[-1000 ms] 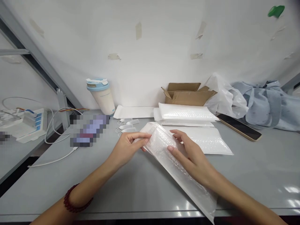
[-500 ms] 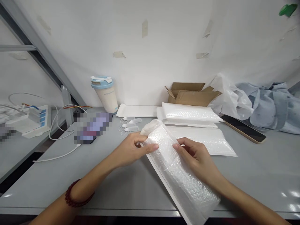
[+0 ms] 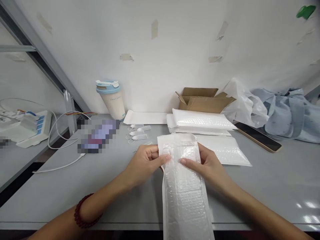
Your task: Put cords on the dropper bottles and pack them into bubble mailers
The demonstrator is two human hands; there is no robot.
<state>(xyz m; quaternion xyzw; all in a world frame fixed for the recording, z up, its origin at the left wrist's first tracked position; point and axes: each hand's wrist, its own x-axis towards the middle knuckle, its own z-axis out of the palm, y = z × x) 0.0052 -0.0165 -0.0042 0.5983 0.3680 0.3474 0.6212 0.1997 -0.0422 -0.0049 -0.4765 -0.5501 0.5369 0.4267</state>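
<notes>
I hold a long white bubble mailer (image 3: pixel 185 190) upright over the grey table (image 3: pixel 120 196), its lower end past the front edge. My left hand (image 3: pixel 146 163) pinches its left side near the top, thumb on the front. My right hand (image 3: pixel 207 165) grips the right side, thumb on the front, fingers behind. A red bead bracelet (image 3: pixel 86 211) is on my left wrist. More bubble mailers (image 3: pixel 202 121) lie stacked just behind, with another flat one (image 3: pixel 225 150) under my right hand's far side.
A lidded cup (image 3: pixel 111 100), small white tags (image 3: pixel 137 132), a flat white envelope (image 3: pixel 146 117), an open cardboard box (image 3: pixel 203 100), a plastic bag (image 3: pixel 243 105), a phone (image 3: pixel 258 136) and blue cloth (image 3: pixel 292 113) line the back. A cable (image 3: pixel 60 165) and power strip (image 3: pixel 27 128) lie left.
The mailer has turned from slanting right to pointing straight toward me. Both hands shifted to its upper sides, the left one moving right.
</notes>
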